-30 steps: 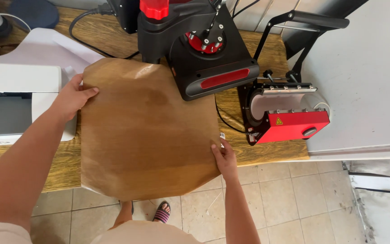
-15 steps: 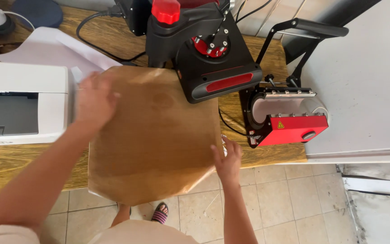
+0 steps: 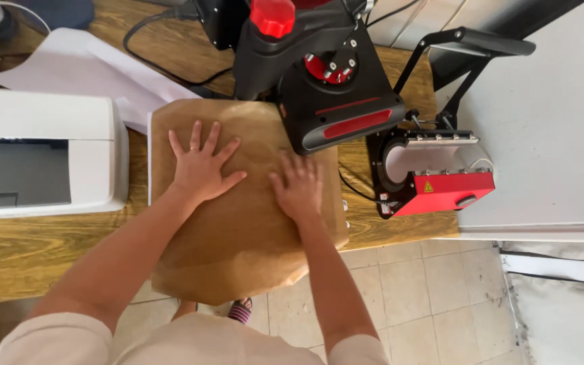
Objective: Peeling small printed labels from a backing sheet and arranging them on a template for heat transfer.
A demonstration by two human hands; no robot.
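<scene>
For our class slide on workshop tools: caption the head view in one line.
Both hands, left hand and right hand, press flat on a brown sheet under a black-and-red heat press.

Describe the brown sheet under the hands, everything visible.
The brown sheet looks like thin, matte, paper-like material, tan with faint mottling and rounded corners. It lies flat under the raised black-and-red press head, its near edge hanging past the wooden table over the tiled floor. The left hand and right hand both press flat on it, fingers spread. White paper peeks out behind it.
</scene>
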